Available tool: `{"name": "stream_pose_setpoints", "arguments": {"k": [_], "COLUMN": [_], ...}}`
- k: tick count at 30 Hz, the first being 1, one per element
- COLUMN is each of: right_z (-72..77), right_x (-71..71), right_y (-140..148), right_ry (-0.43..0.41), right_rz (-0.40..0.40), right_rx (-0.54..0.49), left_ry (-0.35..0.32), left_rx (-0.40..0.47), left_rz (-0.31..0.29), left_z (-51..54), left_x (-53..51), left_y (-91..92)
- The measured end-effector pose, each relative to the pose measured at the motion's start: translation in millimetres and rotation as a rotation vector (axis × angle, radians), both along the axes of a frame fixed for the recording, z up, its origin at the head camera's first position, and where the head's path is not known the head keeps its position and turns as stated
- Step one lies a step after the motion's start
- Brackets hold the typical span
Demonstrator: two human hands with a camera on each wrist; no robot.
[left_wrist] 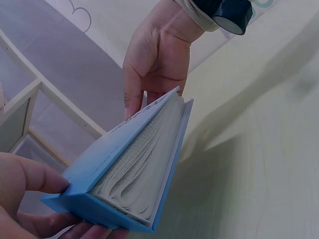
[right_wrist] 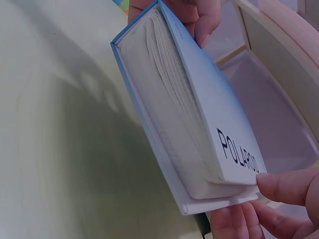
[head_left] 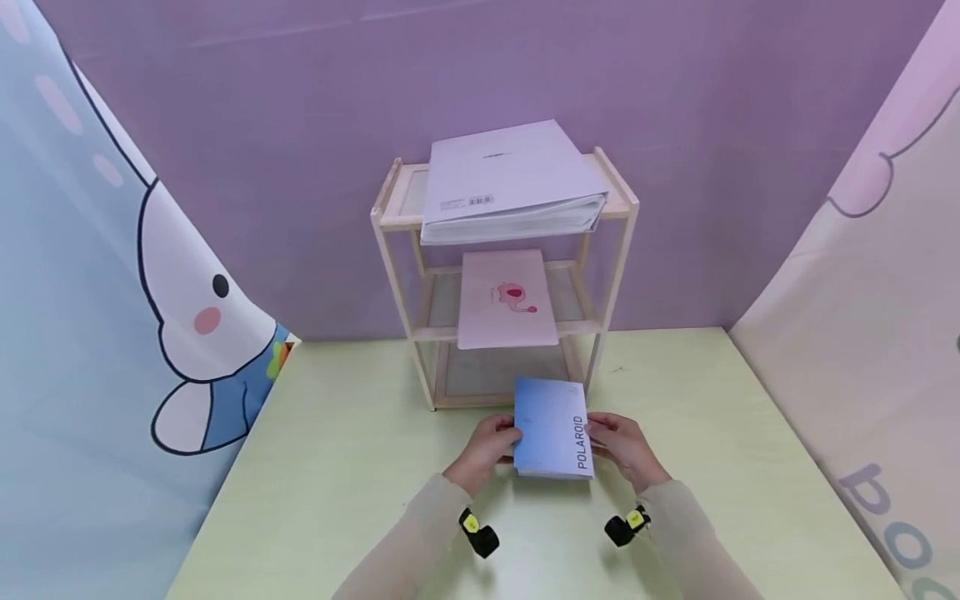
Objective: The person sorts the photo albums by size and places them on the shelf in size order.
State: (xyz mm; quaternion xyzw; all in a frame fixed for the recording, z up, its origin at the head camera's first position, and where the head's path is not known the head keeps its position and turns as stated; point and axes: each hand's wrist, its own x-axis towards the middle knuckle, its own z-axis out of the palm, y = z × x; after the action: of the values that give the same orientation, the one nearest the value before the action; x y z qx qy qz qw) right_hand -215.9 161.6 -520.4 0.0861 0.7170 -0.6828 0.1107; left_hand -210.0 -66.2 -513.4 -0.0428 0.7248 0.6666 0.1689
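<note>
Both hands hold a small blue photo album (head_left: 551, 429) marked POLAROID, raised above the table in front of the shelf's lower right. My left hand (head_left: 486, 450) grips its left edge, the spine side, with the thumb on the front cover and fingers beneath, as the left wrist view of the album (left_wrist: 124, 154) shows. At the opposite edge, my right hand (head_left: 628, 450) pinches the covers between thumb and fingers. In the right wrist view the album (right_wrist: 199, 114) is tilted, its pages slightly fanned between the covers.
Behind the album stands a light wooden three-tier shelf (head_left: 617, 275). A large white album (head_left: 510, 171) lies on its top tier, overhanging the front. A pink booklet (head_left: 495, 308) lies on the middle tier. Patterned curtains (head_left: 82, 333) flank the pale green table (head_left: 330, 467).
</note>
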Motion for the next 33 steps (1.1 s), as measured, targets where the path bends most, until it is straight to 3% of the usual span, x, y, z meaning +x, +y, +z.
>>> {"name": "stream_pose_setpoints", "arguments": {"k": [5, 9, 21, 27, 33], "right_z": [1.8, 2.7, 8.7, 11.8, 15.1], "right_x": [-4.6, -8.5, -27.7, -36.2, -41.8], "right_y": [-4, -7, -21, -25, -32], "right_ry": [0.014, 0.031, 0.037, 0.039, 0.039], "right_rz": [0.019, 0.036, 0.061, 0.063, 0.080], "right_rx": [-0.003, -0.011, 0.001, 0.009, 0.022], "left_ry": [-0.001, -0.010, 0.016, 0.012, 0.000], "left_rx": [0.010, -0.004, -0.018, -0.025, -0.031], "left_rz": [0.008, 0.029, 0.036, 0.010, 0.040], "left_z": [5.9, -2.5, 6.4, 8.0, 10.3], "left_x": [-0.5, -6.3, -20.8, -30.4, -34.5], "left_y": [-4.8, -7.5, -19.3, -25.6, -29.9]}}
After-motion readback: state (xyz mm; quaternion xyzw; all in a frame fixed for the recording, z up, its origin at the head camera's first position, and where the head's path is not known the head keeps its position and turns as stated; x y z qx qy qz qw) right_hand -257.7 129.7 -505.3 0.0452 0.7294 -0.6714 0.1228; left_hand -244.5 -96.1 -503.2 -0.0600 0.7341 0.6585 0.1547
